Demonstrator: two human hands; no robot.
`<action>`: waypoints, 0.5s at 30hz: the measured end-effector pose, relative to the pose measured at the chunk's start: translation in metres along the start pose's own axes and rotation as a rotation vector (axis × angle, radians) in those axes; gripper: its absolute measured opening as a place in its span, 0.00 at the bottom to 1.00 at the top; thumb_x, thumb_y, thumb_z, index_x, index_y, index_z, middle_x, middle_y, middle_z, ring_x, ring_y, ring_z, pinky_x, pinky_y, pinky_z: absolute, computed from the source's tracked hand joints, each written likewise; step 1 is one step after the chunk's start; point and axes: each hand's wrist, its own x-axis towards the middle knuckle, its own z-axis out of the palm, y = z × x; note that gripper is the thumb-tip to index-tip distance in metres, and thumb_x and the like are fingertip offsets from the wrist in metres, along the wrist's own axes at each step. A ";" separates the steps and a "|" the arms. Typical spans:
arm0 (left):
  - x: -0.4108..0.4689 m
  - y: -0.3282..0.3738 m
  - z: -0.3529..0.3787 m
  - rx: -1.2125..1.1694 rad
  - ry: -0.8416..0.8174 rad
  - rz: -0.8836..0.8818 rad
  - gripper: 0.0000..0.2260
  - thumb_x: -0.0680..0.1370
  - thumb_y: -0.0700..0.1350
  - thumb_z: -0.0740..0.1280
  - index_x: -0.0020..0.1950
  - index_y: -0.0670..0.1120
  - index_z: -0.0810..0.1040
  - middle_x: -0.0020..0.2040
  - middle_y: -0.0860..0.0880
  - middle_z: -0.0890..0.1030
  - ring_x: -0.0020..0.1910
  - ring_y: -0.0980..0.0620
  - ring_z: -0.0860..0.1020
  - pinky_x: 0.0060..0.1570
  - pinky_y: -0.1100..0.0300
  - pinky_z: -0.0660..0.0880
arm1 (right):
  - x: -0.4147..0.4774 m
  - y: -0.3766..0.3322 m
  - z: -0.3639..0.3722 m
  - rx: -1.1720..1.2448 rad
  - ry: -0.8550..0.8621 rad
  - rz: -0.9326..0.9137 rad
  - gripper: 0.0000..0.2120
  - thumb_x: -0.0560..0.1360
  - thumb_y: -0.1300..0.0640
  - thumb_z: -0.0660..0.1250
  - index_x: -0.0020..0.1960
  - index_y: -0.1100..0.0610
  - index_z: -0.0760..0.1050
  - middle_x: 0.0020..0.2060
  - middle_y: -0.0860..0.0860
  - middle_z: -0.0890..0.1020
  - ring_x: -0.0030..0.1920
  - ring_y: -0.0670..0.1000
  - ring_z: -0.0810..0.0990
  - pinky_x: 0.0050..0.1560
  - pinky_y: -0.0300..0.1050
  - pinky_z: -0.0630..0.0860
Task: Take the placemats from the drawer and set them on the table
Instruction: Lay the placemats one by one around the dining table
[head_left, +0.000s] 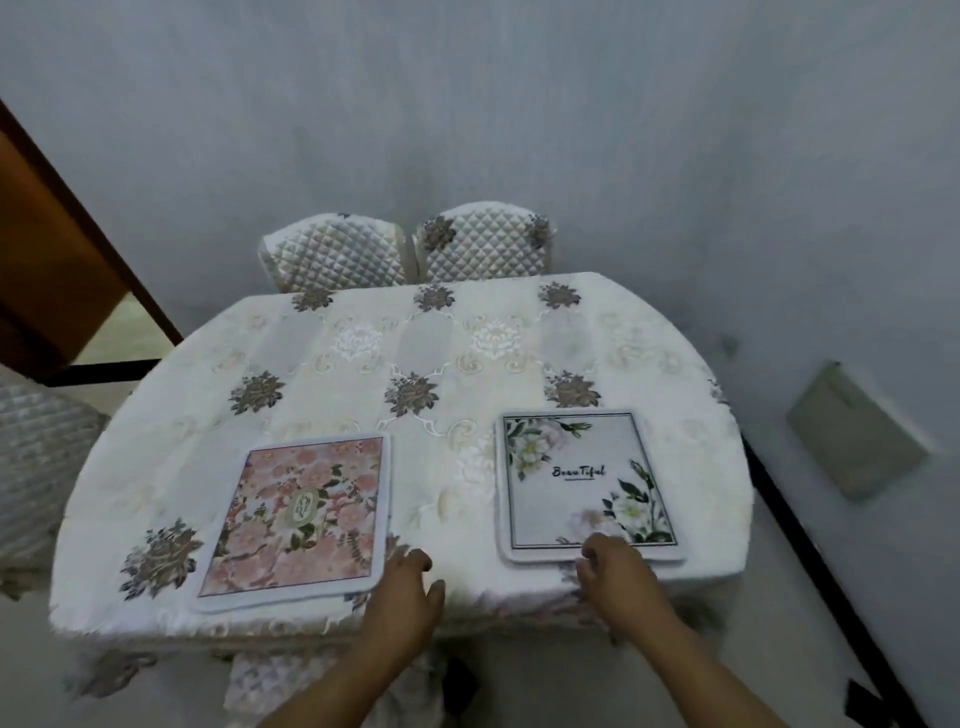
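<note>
Two placemats lie flat on the table (363, 364), which is covered by a white embroidered cloth. The pink floral placemat (301, 519) is at the near left. The white placemat (582, 478) with green leaves and the word "Beautiful" is at the near right. My left hand (405, 592) hovers at the near edge beside the pink mat's right corner, fingers loosely spread, holding nothing. At the near edge of the white mat is my right hand (613, 566), fingers curled and blurred; whether it pinches the mat is unclear.
Two chairs with quilted covers (483, 244) stand at the far side against a grey wall. Another covered chair (36, 457) is at the left. A wooden door frame (62, 249) is at the far left. A chair seat (291, 680) shows below the near edge.
</note>
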 end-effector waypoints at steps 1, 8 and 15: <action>0.004 0.017 0.007 0.015 -0.001 0.004 0.14 0.77 0.52 0.66 0.60 0.49 0.74 0.59 0.47 0.77 0.56 0.49 0.76 0.51 0.57 0.73 | 0.002 0.018 -0.015 0.004 0.020 0.022 0.06 0.77 0.54 0.64 0.44 0.57 0.74 0.39 0.54 0.77 0.40 0.53 0.76 0.39 0.47 0.70; 0.058 0.091 0.026 -0.071 0.004 -0.052 0.15 0.77 0.49 0.66 0.61 0.43 0.74 0.54 0.44 0.80 0.52 0.46 0.79 0.47 0.57 0.73 | 0.040 0.073 -0.054 0.043 0.048 0.122 0.08 0.75 0.56 0.65 0.39 0.55 0.69 0.33 0.51 0.73 0.38 0.54 0.74 0.38 0.48 0.71; 0.135 0.096 0.055 -0.127 -0.067 -0.184 0.07 0.77 0.44 0.64 0.49 0.44 0.68 0.45 0.46 0.75 0.43 0.48 0.73 0.42 0.57 0.71 | 0.108 0.113 -0.039 0.050 -0.067 0.287 0.09 0.75 0.54 0.66 0.48 0.57 0.67 0.47 0.59 0.76 0.45 0.57 0.78 0.40 0.45 0.73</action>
